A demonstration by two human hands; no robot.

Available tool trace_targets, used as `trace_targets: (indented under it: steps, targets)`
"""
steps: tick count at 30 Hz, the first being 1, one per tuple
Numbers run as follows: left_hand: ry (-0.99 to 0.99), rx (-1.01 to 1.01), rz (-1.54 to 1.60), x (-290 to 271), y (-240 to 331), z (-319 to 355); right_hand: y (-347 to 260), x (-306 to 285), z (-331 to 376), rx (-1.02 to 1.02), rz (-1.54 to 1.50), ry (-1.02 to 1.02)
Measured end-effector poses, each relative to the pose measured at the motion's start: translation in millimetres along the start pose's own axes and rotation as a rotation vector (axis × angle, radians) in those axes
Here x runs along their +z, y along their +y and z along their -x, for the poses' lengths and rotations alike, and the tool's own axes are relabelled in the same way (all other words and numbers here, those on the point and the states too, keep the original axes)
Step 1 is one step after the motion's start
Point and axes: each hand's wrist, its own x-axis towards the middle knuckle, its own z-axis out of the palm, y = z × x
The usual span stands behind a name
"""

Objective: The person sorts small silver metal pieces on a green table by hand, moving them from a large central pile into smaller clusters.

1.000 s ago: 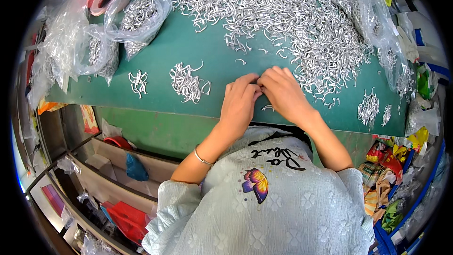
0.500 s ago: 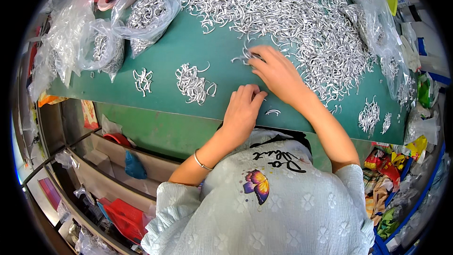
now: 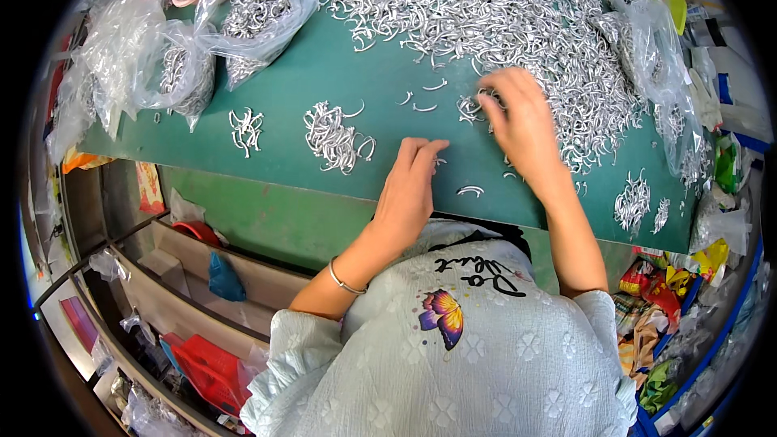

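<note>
A large heap of small curved silver metal pieces (image 3: 486,12) covers the far part of the green table (image 3: 275,85). At the heap's near edge my right hand (image 3: 524,125) reaches over several pieces, thumb apart from the slightly blurred fingers. My left hand (image 3: 407,186) rests by the near table edge, fingers close together. The end of a curved metal piece (image 3: 439,162) shows at its fingertips; its thumb is hidden. Between the left hand and the heap lie a few loose pieces (image 3: 425,108). Another curved piece (image 3: 469,190) lies between my hands, near the edge.
Two small piles, one larger (image 3: 333,139) and one smaller (image 3: 245,131), lie left. More small piles (image 3: 633,202) are at the right corner. Clear plastic bags with pieces (image 3: 186,81) stand far left, others (image 3: 647,57) right. Below left are shelves with a red basket (image 3: 212,372).
My right hand has moved right toward the heap, leaving a few loose pieces on the table where it was. The left hand has turned slightly, and its thumb no longer shows.
</note>
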Motion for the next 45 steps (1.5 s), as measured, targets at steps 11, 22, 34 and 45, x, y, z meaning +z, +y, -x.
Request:
trace_targets:
  steps: [11,22,34,45]
  targets:
    - [0.125,0.094,0.059,1,-11,9,-25,10,11,-0.082,-0.073,-0.343]
    - [0.081,0.265,-0.337,8,-11,-3,-2,45,-20,-0.096,-0.05,-0.067]
    - [0.079,0.297,-0.271,6,-12,-2,-13,7,23,-0.052,-0.242,-0.439]
    - [-0.039,0.31,-0.258,5,-12,-2,25,0,20,0.004,-0.006,-0.111]
